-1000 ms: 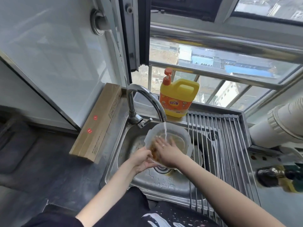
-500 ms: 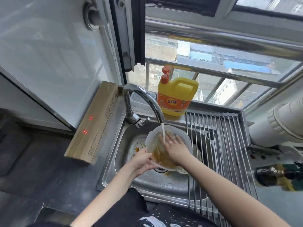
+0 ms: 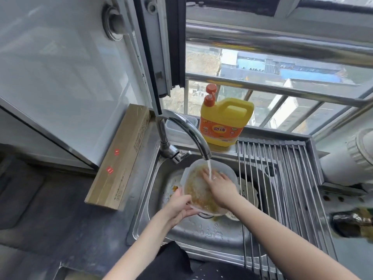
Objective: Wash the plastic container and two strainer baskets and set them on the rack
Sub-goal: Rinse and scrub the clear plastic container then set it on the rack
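Note:
A clear plastic container (image 3: 194,183) smeared with orange grease is tilted over the steel sink (image 3: 210,231), under the running tap (image 3: 187,132). My left hand (image 3: 179,205) grips its near-left rim from below. My right hand (image 3: 219,185) lies flat inside it, fingers spread, with the water stream falling on them. A white strainer basket (image 3: 249,194) lies in the sink under the container on the right, and another white strainer piece (image 3: 171,185) with orange bits shows at the left. The roll-up metal rack (image 3: 282,178) covers the sink's right half.
A yellow dish-soap jug (image 3: 226,122) stands behind the tap on the sill. A long cardboard box (image 3: 121,158) leans left of the sink. A dark bottle (image 3: 353,221) lies on the counter at the right. A white pipe (image 3: 347,162) runs at the far right.
My right hand has slid from the near part of the container toward its far side, under the stream. The left hand keeps its grip on the rim.

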Demonstrator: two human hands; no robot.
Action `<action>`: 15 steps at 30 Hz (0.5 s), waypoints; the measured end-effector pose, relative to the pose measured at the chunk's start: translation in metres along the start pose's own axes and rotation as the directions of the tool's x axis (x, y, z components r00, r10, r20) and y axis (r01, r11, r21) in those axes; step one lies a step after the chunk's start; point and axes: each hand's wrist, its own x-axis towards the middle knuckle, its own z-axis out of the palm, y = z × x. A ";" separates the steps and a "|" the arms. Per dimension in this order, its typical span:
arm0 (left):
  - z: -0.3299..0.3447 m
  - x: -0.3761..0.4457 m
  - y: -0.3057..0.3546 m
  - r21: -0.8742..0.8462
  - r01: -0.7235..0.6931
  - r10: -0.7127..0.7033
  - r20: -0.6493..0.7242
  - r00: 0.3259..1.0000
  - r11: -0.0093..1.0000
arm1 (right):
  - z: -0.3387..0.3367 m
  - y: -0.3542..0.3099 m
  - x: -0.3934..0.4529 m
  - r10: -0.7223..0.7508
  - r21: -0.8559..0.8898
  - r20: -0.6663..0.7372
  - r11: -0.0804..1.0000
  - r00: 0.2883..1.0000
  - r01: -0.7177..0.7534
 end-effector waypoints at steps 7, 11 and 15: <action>-0.005 -0.001 -0.007 -0.124 0.060 -0.063 -0.016 0.998 0.991 | 0.004 0.005 0.012 -0.147 -0.008 0.116 0.989 0.982 0.149; -0.011 0.010 -0.010 -0.165 0.026 -0.048 -0.133 0.990 0.986 | 0.015 -0.021 0.003 -0.053 0.067 0.163 0.997 0.985 0.042; -0.024 0.008 -0.018 -0.203 0.006 -0.041 -0.172 0.984 0.979 | 0.010 -0.009 -0.002 -0.136 -0.085 0.153 0.985 0.979 0.150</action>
